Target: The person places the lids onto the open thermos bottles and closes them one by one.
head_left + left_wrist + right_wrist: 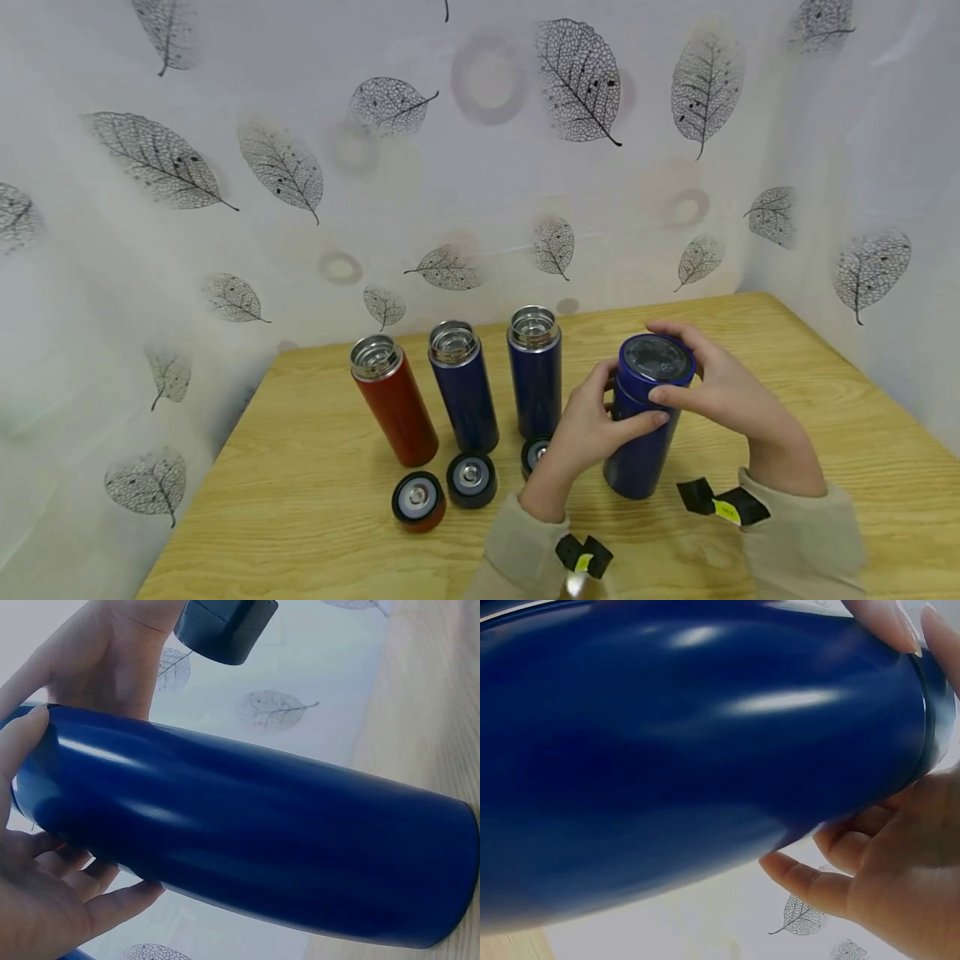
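A blue thermos flask (637, 450) with its dark-topped lid (658, 358) on stands upright on the table at the right. My left hand (585, 429) grips the flask's upper body from the left, thumb across the front. Around the lid curl the fingers and thumb of my right hand (723, 387). In the left wrist view the flask body (262, 832) spans the picture, with the left hand (45, 900) at its upper end. The right wrist view shows the right hand (907, 862) near the seam between lid and body.
Left of the hands stand three lidless flasks: a red one (397, 412), a blue one (467, 400) and another blue one (536, 383). Before them lie a red-sided lid (418, 500), a dark lid (472, 479) and a third lid (532, 454), partly hidden by the left hand.
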`<state>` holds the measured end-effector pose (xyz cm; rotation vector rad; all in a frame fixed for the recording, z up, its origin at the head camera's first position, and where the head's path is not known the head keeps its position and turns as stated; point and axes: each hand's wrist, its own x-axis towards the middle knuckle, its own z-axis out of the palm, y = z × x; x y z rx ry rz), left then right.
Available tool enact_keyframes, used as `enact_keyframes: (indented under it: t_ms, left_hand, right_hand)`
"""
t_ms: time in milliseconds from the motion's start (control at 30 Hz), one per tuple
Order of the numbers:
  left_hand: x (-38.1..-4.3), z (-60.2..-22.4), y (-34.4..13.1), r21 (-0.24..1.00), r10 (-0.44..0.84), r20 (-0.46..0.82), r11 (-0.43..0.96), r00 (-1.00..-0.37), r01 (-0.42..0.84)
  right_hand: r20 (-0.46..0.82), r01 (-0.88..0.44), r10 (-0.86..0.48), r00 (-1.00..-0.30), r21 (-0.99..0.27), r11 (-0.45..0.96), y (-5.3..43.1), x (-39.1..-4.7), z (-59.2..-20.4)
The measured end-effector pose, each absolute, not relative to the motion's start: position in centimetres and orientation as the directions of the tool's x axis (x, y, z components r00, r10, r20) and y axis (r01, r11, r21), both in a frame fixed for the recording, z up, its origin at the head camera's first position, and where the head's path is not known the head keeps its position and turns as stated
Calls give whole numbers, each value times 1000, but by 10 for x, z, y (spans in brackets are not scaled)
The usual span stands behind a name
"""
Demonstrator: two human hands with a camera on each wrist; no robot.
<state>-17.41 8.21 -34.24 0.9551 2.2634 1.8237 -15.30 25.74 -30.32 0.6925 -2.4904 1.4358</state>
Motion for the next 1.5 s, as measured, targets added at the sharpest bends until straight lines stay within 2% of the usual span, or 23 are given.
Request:
enact_keyframes:
  t_ms: [133,333,433,867,1233,1400,1500]
  left_hand:
    - [-176,-346,83,907,511,308,96,-803,409]
    - [-176,-346,82,911,514,297,100,-805,400]
    - [-176,-346,83,914,516,291,98,-806,393]
    - [-177,-349,83,915,520,301,80,-799,396]
    - [-176,-345,82,909,519,304,92,-799,406]
    - [-175,-343,82,909,518,297,104,-802,404]
    - [-175,-343,83,913,519,284,111,-806,393]
  right_hand:
    - [425,-530,-335,-841,-770,355,259,-155,-306]
    - [527,-614,-420,-739,-783,99,263,-154,-305]
    - [544,-626,-434,-718,-778,62,264,-154,-304]
    - [502,-604,-393,-770,-772,197,264,-150,-303]
    - [447,-527,-280,-850,-738,422,257,-150,-301]
    - [437,-510,-264,-860,-727,460,255,-150,-301]
    - [453,-539,-293,-842,-725,429,257,-150,-301]
